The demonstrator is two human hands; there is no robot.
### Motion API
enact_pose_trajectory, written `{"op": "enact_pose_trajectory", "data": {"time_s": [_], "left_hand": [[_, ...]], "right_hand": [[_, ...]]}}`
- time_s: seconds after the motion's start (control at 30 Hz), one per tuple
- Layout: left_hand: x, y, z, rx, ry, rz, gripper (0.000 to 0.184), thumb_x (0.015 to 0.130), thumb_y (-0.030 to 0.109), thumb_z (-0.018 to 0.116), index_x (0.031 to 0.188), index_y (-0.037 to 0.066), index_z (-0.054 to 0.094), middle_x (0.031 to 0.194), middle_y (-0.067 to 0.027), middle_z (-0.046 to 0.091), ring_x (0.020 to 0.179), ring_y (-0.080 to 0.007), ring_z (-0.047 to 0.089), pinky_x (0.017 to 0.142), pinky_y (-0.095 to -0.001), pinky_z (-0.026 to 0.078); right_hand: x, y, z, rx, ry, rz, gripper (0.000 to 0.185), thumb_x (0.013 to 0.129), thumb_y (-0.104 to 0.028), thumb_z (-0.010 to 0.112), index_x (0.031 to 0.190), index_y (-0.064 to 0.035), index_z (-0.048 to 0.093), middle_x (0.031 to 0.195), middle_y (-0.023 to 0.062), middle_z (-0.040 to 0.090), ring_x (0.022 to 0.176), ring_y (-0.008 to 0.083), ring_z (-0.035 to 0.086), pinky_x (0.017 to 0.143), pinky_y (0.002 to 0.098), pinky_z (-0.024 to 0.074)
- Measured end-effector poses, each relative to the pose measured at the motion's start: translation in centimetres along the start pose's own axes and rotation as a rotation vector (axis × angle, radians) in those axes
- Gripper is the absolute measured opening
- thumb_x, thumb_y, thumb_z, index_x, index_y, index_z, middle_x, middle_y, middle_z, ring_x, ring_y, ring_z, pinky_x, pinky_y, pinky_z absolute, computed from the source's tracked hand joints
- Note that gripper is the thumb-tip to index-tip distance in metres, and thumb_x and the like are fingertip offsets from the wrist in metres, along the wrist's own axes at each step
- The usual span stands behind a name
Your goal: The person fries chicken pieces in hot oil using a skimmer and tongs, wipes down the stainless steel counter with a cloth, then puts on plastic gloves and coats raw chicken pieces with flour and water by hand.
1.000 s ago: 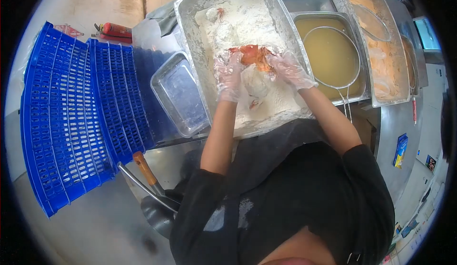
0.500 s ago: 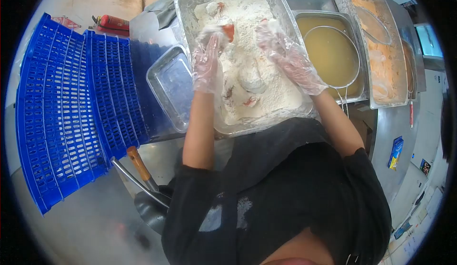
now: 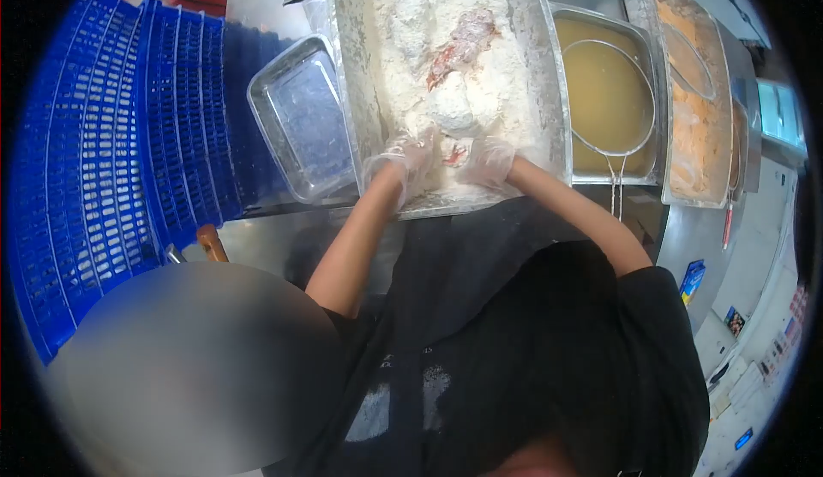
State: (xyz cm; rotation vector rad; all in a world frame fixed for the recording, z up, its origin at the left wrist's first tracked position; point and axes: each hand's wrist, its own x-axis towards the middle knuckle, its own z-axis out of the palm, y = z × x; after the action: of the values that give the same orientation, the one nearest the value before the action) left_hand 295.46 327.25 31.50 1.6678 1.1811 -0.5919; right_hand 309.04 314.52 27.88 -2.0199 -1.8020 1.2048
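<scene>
A deep metal tray holds white flour. My left hand, in a clear plastic glove, reaches into the flour near the tray's front end, fingers stretched forward and partly sunk. My right hand, gloved the same way, is in the flour opposite, fingers extended. Between them lies a small reddish piece of meat, partly floured; whether the hands touch it I cannot tell. Beyond sits a flour-covered lump. Farther off is a larger piece of raw meat, its reddish end showing.
An empty metal pan and blue plastic crates stand left. To the right are a wire strainer in a pan of yellowish liquid and a tray of orange crumbs. A large blurred patch covers the lower left.
Both hands have come back toward my body, from the tray's middle to its front end. The reddish meat by my left hand now lies in the flour. A blurred patch has appeared lower left.
</scene>
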Motion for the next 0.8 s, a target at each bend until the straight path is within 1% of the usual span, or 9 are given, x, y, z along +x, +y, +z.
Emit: {"op": "enact_pose_trajectory", "data": {"time_s": [0.07,0.1,0.23,0.33,0.43,0.53,0.67,0.7,0.8], "left_hand": [[-0.2,0.2,1.4,-0.245,-0.131,-0.074,0.073,0.089,0.058,0.037,0.132,-0.001,0.041,0.137,-0.0162,0.041,0.123,-0.0269,0.042,0.103,-0.0298,0.030],[0.6,0.4,2.3,-0.518,-0.113,-0.166,0.072,0.089,0.058,0.041,0.132,0.000,0.042,0.138,-0.0142,0.041,0.123,-0.0245,0.040,0.103,-0.0295,0.030],[5.6,0.3,2.5,-0.967,-0.076,0.015,0.072,0.083,0.051,0.059,0.134,0.003,0.040,0.137,-0.0141,0.041,0.128,-0.0254,0.034,0.105,-0.0367,0.027],[3.1,3.1,-0.5,-0.914,0.031,0.064,0.084,0.078,0.050,0.066,0.139,0.003,0.031,0.138,-0.0153,0.039,0.130,-0.0271,0.031,0.106,-0.0391,0.027],[4.7,3.6,-1.3,-0.618,0.220,0.246,0.101,0.076,0.053,0.066,0.145,0.004,0.011,0.141,-0.0165,0.036,0.130,-0.0281,0.034,0.098,-0.0400,0.038],[5.2,4.3,-3.2,-0.333,0.303,0.410,0.081,0.077,0.053,0.062,0.134,0.000,0.038,0.137,-0.0222,0.039,0.127,-0.0333,0.038,0.106,-0.0358,0.029],[3.3,7.3,-5.6,-0.085,0.364,0.443,0.072,0.080,0.045,0.057,0.135,0.003,0.038,0.138,-0.0226,0.038,0.128,-0.0351,0.036,0.107,-0.0355,0.027],[6.4,6.4,-4.6,0.080,0.467,0.427,0.067,0.082,0.043,0.054,0.135,0.005,0.039,0.138,-0.0223,0.037,0.128,-0.0354,0.035,0.108,-0.0366,0.027],[7.3,6.7,-2.9,0.298,0.599,0.409,0.060,0.084,0.038,0.046,0.135,0.007,0.040,0.138,-0.0206,0.038,0.128,-0.0362,0.035,0.109,-0.0406,0.025]], "right_hand": [[1.5,-0.1,0.2,0.416,-0.243,0.132,0.026,0.079,-0.023,0.061,0.095,-0.0023,0.063,0.089,0.0105,0.063,0.082,0.0232,0.059,0.073,0.0371,0.0480],[0.0,-1.7,-0.9,1.124,-0.145,0.412,0.036,0.076,-0.018,0.065,0.108,-0.0036,0.058,0.106,0.0078,0.057,0.098,0.0194,0.054,0.076,0.0384,0.0470],[0.3,-2.2,-1.4,1.636,0.003,0.493,0.045,0.078,-0.029,0.066,0.114,-0.0037,0.055,0.118,0.0117,0.053,0.117,0.0225,0.040,0.091,0.0474,0.0383],[-1.7,-7.5,-7.7,1.451,0.329,0.723,0.058,0.076,-0.033,0.068,0.123,-0.0036,0.050,0.123,0.0133,0.051,0.120,0.0251,0.040,0.097,0.0467,0.0362],[0.2,-1.3,-7.8,0.919,0.407,0.497,0.063,0.075,-0.039,0.068,0.122,-0.0012,0.050,0.124,0.0192,0.050,0.118,0.0303,0.044,0.100,0.0456,0.0352],[1.5,3.1,-8.8,0.465,0.548,0.368,0.065,0.074,-0.046,0.066,0.119,-0.0001,0.052,0.116,0.0201,0.056,0.110,0.0311,0.051,0.093,0.0398,0.0392],[1.4,0.6,-13.6,-0.035,0.526,0.540,0.077,0.072,-0.056,0.063,0.121,0.0025,0.050,0.109,0.0210,0.060,0.105,0.0321,0.056,0.087,0.0371,0.0434],[2.1,1.8,-12.4,0.044,0.588,0.305,0.080,0.072,-0.057,0.063,0.124,0.0019,0.047,0.107,0.0218,0.060,0.104,0.0315,0.057,0.087,0.0393,0.0437],[4.4,3.3,-9.2,0.123,0.524,0.524,0.060,0.082,-0.051,0.053,0.124,-0.0080,0.052,0.117,0.0177,0.057,0.111,0.0308,0.052,0.098,0.0378,0.0388]]}}
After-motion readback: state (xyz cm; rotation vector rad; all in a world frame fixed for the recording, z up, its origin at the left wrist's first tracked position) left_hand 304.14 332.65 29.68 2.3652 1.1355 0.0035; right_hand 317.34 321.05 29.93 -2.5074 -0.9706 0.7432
